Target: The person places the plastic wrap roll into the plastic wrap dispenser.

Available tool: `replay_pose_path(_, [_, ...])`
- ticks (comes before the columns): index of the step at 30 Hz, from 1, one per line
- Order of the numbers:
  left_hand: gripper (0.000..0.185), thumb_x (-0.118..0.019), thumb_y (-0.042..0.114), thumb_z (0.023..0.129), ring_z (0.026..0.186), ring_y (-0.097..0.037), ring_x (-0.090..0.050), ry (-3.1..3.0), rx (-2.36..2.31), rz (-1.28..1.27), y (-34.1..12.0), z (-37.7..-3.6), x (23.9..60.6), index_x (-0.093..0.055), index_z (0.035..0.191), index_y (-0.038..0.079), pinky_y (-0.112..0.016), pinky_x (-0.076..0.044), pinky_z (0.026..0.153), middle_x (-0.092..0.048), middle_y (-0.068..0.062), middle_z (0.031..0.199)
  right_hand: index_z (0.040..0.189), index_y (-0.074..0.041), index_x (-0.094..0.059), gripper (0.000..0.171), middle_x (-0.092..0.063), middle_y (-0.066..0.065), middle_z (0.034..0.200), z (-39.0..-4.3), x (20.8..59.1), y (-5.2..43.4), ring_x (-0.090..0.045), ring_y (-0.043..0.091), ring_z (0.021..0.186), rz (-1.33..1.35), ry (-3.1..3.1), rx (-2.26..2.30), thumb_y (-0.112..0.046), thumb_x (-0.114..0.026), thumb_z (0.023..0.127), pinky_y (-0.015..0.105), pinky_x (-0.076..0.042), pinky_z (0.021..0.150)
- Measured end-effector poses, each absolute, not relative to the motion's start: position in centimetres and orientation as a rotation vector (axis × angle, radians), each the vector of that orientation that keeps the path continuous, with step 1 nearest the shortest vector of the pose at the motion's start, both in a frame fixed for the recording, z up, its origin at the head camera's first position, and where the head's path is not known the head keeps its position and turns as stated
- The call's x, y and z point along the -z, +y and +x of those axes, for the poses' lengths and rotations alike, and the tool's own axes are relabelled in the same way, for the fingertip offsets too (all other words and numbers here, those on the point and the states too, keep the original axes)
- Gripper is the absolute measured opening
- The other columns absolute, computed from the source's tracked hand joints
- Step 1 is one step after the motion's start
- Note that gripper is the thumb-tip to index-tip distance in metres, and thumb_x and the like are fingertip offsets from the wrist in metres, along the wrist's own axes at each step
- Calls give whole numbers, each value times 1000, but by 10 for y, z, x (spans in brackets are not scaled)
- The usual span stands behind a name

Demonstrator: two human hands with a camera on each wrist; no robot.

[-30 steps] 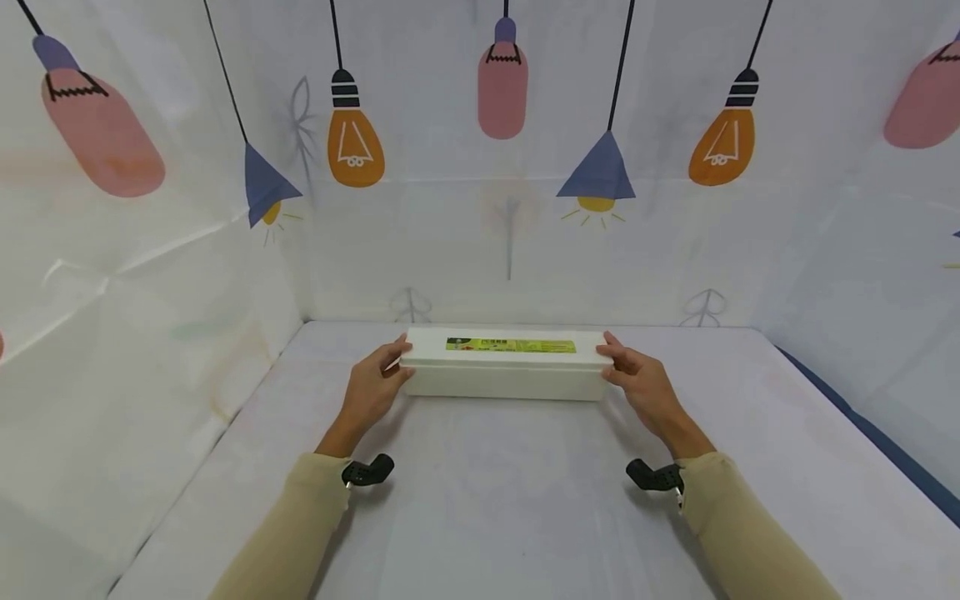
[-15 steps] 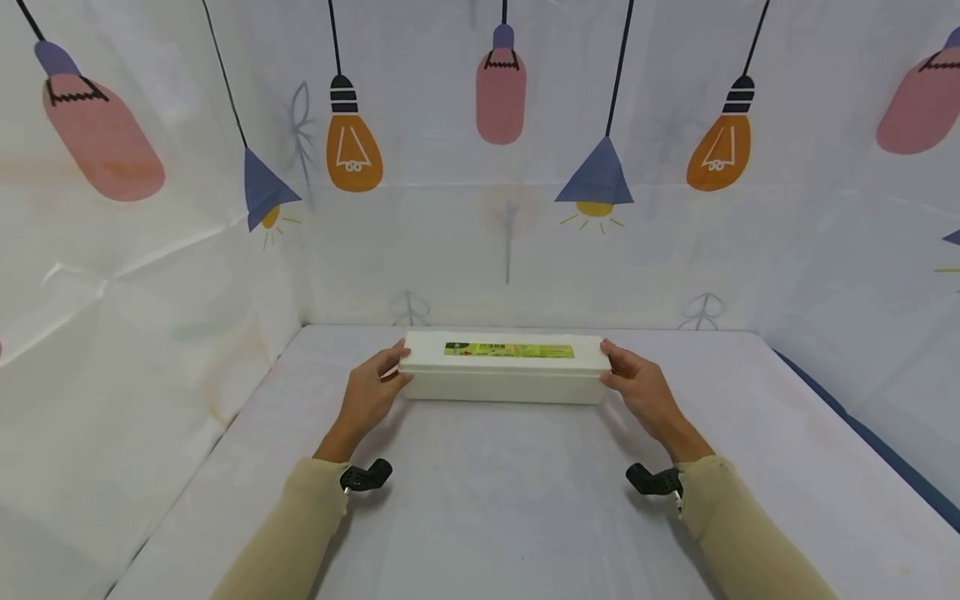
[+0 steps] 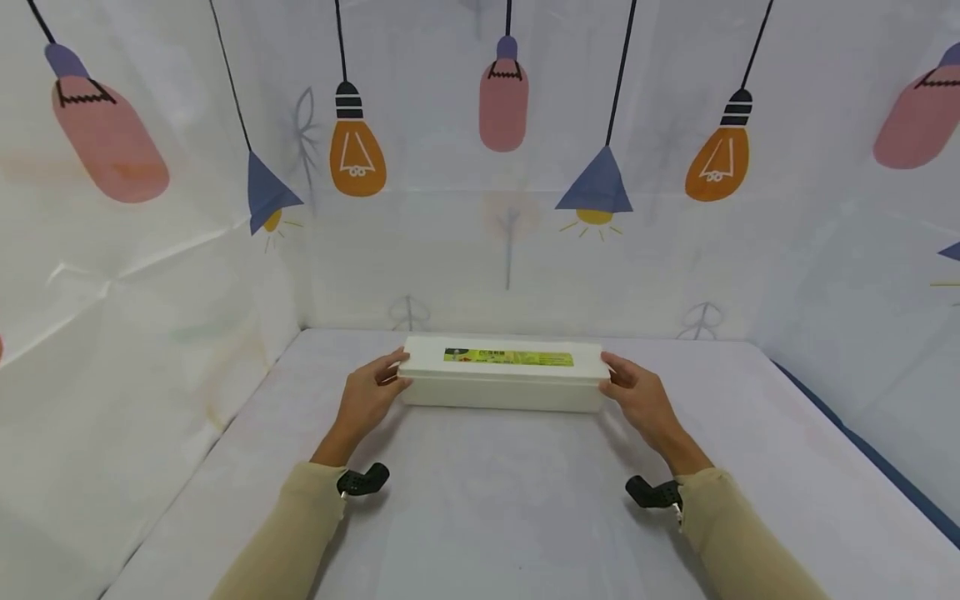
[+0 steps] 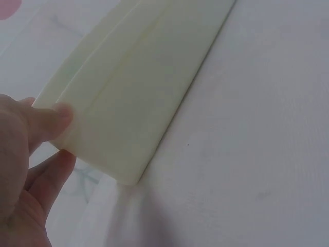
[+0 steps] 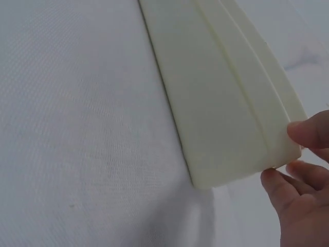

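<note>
A long white lidded box (image 3: 501,393) lies crosswise near the back of the table, with a yellow-green printed label (image 3: 508,357) on its lid. At its left end my left hand (image 3: 366,402) holds the lid's corner, thumb on the front face and fingers at the end. My right hand (image 3: 647,407) grips the opposite end in much the same way. Up close in the left wrist view, the thumb presses the lid's lip on the box (image 4: 139,87). The right wrist view has the thumb at the lid's corner and fingertips under the lid's edge on the box (image 5: 221,113).
White cloth covers the table (image 3: 495,500). Behind it rises a white sheet (image 3: 442,242) printed with lamps and bulbs, and another sheet (image 3: 135,333) stands along the left side. A dark blue strip (image 3: 862,446) runs along the right edge.
The whole head view has shifted slightly, so the box and backdrop sit a little lower in it. Both hands stay at the box's ends.
</note>
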State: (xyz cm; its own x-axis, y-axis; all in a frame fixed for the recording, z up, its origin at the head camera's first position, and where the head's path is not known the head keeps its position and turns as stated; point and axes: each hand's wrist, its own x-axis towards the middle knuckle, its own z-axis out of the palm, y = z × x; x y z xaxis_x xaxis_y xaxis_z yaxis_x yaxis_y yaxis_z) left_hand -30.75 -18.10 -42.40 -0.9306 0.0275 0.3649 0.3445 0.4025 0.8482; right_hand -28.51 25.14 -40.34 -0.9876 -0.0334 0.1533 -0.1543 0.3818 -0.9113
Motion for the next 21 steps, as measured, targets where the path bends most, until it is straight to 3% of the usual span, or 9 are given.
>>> replay_pose_path(8, [50, -76, 14, 91, 125, -27, -59, -2474, 1526, -267, -186, -309, 416, -62, 139, 16, -39, -52, 96, -52, -3, 148, 154, -1, -35, 62, -33, 16, 159, -282, 401, 257, -35, 38, 142, 273, -2541, -1644, -11, -64, 100, 41, -38, 109])
replay_pose_path(16, [52, -65, 48, 96, 127, -28, -57, -2551, 1473, -176, -184, -312, 409, -60, 141, 23, -48, -50, 99, -50, -4, 150, 156, -5, -33, 63, -33, 13, 160, -285, 401, 261, -35, 35, 144, 267, -2587, -1634, -15, -63, 101, 47, -34, 112])
replay_pose_path(21, [53, -62, 48, 98, 129, -29, -54, -2554, 1487, -135, -182, -312, 413, -56, 145, 24, -50, -47, 101, -49, -6, 151, 156, -6, -34, 62, -33, 13, 160, -286, 405, 261, -35, 34, 143, 261, -2603, -1642, -14, -62, 101, 49, -34, 113])
